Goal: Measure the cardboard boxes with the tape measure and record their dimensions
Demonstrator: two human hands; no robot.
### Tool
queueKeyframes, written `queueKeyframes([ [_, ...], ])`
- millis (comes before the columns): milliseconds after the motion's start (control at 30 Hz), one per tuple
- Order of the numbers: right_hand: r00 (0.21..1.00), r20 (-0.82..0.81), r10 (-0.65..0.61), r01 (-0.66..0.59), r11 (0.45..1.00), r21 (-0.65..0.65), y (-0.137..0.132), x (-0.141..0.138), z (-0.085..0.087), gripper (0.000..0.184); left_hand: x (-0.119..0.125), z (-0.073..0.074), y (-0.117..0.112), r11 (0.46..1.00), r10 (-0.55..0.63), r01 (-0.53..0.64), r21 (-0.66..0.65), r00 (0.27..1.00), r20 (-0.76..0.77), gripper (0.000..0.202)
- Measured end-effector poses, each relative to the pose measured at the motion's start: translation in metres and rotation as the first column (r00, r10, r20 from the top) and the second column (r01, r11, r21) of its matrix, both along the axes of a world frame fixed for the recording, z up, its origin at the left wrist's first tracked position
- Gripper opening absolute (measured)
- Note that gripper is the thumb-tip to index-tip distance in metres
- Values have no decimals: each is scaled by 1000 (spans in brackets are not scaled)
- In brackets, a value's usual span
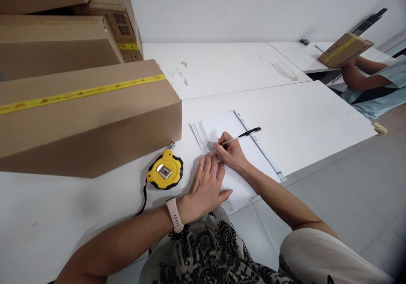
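Note:
A printed sheet of paper [241, 148] lies on the white table [301, 119] near its front edge. My right hand [231, 152] is closed on a clear pen with a black cap [241, 137], its tip on the sheet's left column. Flat on the paper lies my left hand [207, 187], fingers stretched out, a pink watch on the wrist. A yellow and black tape measure [165, 174] sits just left of that hand, its black strap trailing toward me.
A long cardboard box with yellow tape [79, 115] lies on the table at the left, with more boxes [57, 43] stacked behind it. At the far right another person's arms hold a small cardboard box [345, 49]. Grey floor tiles lie to the right.

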State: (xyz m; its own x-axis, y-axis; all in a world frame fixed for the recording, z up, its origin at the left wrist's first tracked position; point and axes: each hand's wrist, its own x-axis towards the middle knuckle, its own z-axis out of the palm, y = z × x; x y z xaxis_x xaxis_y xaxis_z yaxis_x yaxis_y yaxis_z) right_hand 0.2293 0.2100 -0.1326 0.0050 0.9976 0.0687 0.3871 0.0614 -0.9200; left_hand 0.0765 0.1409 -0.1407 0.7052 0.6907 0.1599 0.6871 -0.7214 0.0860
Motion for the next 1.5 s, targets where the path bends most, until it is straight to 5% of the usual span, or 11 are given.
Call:
queueKeyframes([
  [1500, 999, 45, -10, 7, 998, 55, 3, 4, -4, 18, 0, -1, 0, 1000, 1, -1, 0, 1000, 17, 81],
])
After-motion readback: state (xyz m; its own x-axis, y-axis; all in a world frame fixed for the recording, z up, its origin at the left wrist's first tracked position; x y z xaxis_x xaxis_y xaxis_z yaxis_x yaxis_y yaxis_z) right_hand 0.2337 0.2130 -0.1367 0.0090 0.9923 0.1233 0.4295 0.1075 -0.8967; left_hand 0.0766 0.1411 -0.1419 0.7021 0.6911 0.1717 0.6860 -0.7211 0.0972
